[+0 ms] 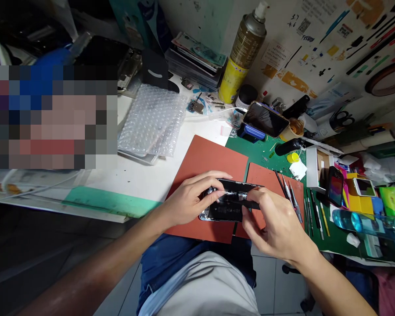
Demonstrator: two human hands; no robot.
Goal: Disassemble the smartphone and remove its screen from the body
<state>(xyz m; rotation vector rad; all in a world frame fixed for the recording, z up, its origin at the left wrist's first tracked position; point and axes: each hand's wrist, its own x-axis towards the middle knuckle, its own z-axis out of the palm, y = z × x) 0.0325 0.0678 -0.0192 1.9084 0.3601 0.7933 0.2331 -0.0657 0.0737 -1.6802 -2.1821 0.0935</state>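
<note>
An opened smartphone (226, 213) lies across the reddish-brown mats, its black battery and inner parts showing. My left hand (192, 197) is closed at the phone's left end, thumb and fingers near its inner parts. My right hand (278, 219) is closed round a slim black tool (251, 204) over the phone's right half. The tool's narrow end points left into the phone; its exact kind cannot be made out. My right fingers hide part of the phone's right end. Tweezers (295, 201) lie on the mat beyond my right hand.
Bubble wrap (151, 118) lies at the back left. A spray can (243, 52) stands behind the mats, near a propped phone (266, 119). On the green mat to the right are several thin tools (316, 215) and a blue bottle (365, 223). A blurred area covers the far left.
</note>
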